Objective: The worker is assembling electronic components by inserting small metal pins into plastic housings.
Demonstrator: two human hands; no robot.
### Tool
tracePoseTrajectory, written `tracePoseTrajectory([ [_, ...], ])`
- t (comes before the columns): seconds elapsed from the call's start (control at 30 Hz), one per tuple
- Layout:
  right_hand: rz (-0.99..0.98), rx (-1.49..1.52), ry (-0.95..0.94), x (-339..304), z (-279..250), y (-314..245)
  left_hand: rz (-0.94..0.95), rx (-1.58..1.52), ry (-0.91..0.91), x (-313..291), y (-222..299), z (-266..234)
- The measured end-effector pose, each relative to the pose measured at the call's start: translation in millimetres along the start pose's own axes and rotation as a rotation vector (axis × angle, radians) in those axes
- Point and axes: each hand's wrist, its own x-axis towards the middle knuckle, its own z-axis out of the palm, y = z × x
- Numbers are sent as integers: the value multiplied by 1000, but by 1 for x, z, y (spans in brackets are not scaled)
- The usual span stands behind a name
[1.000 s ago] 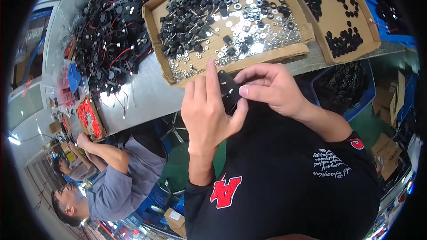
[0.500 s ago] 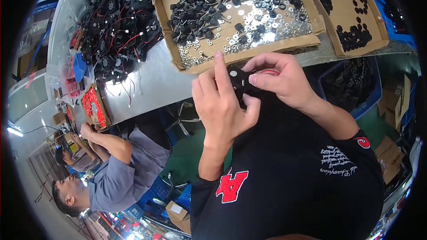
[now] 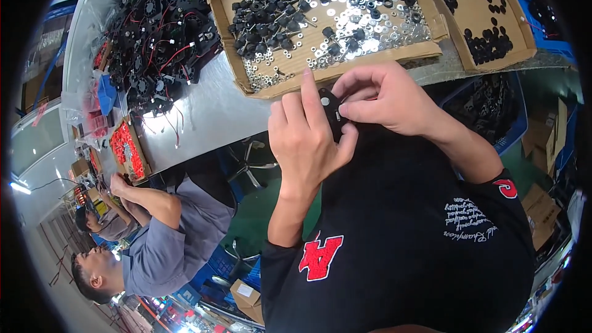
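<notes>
In front of my chest, just off the table's near edge, I hold a small black plastic part [image 3: 333, 113] with a round silver spot and a small metal piece on its face. My left hand [image 3: 303, 140] grips it from the left, thumb at its lower edge and index finger stretched up past it. On the other side, my right hand [image 3: 391, 102] has thumb and fingers closed at the part's right edge. My fingers hide the part's borders, and I cannot make out whether the right fingertips pinch anything smaller.
Beyond my hands lies a cardboard tray [image 3: 265, 91] of black knobs with metal stems, black rings and silver washers and nuts. Another cardboard tray [image 3: 475, 12] holds black discs. Black wired parts [image 3: 163, 43] pile up at left. A co-worker [image 3: 154, 234] sits left beside a tray of red pieces [image 3: 127, 151].
The black part has turned in my hands and looks narrower. My right hand has rolled slightly, and the red wire seen by its fingers is out of sight.
</notes>
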Motion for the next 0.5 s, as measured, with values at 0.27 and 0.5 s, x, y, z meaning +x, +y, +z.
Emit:
tracePoseTrajectory([
  [0.27, 16, -77, -56, 3, -1, -9, -14, -71, -19, -2, -6, -1],
  [0.5, 16, -195, -77, 7, -3, -12, 29, 105, 78, -6, -6, 2],
])
